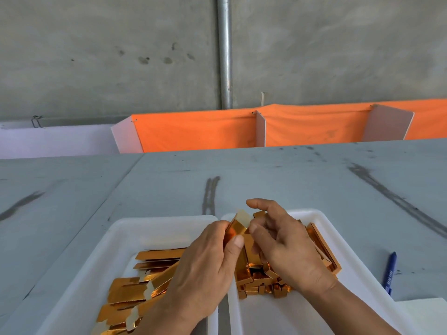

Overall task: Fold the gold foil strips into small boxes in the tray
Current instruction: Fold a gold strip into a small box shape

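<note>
Concrete wall (96, 56) at back, w/ a metal pipe (225, 52) running down it. Grey bench (290, 180) filled the lower half, scuffed w/ dark streaks. Orange cloth (193, 131) hung just beyond its far edge.

Two white trays sat side by side at the near edge, almost touching. Left tray (116, 238) held a loose heap of flat gold strips (135, 286). Right tray (358, 274) held a pile of folded boxes (261, 281), plus longer folded pieces along its right side.

Both hands met above the gap btw the trays. Left hand (205, 267): grip pinched the held strip (234, 228) at its left edge, thumb on the near face. Right hand (285, 245): grip pinched the same strip from the right, thumb on the foil, index finger raised and hooked over the top. The strip stood roughly upright btw the two grips, gold face toward the camera, pale backing showing at its top end, over the boxes.

Blue pen (389, 272) lay on the bench, right of the right tray.
</note>
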